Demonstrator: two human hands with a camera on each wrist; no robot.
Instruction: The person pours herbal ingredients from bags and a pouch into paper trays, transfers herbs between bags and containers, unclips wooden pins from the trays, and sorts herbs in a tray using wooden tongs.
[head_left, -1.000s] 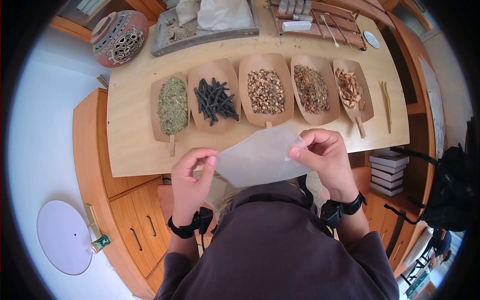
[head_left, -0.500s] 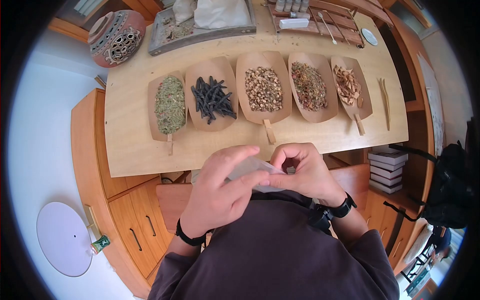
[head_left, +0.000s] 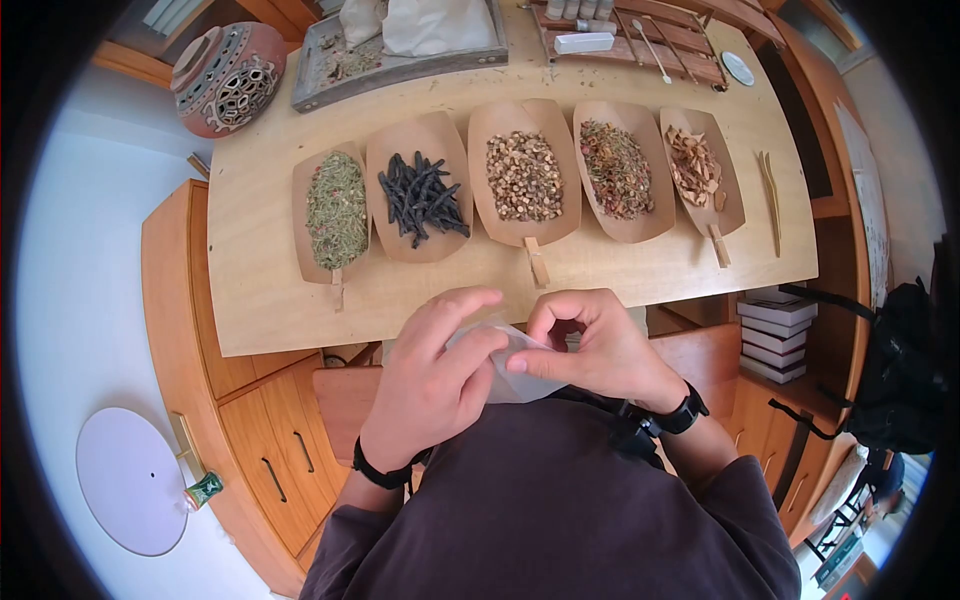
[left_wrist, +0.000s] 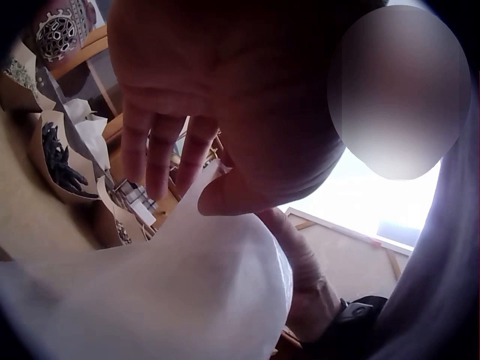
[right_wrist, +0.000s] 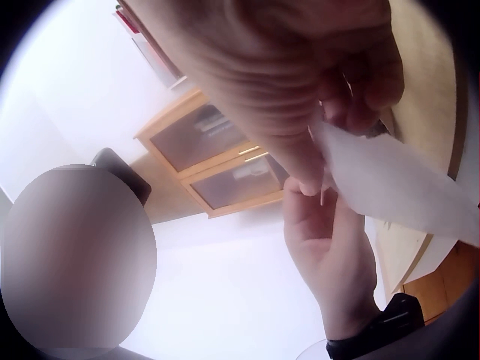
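Note:
A thin, translucent white bag (head_left: 515,387) is between both hands, close in front of the body at the table's near edge. My right hand (head_left: 605,350) pinches its upper edge between thumb and curled index finger. The left hand (head_left: 425,370) has its thumb and index finger at the bag's other side, while its remaining fingers extend loosely, as the left wrist view shows. There the bag (left_wrist: 210,292) fills the lower foreground. In the right wrist view the bag (right_wrist: 405,180) spreads out from where the two hands meet.
Boat-shaped brown paper trays stand in a row: green dried herbs (head_left: 338,215), black twisted pieces (head_left: 420,198), chopped beige bits (head_left: 522,175), mixed herbs (head_left: 615,170), tan slices (head_left: 695,170). Wooden tongs (head_left: 770,205) lie at right. Behind are a grey tray (head_left: 400,78) and a pierced pot (head_left: 230,85).
The bag was spread flat between the two hands; now the hands are close together and the bag is bunched between them. Lately the left hand has shifted slightly left.

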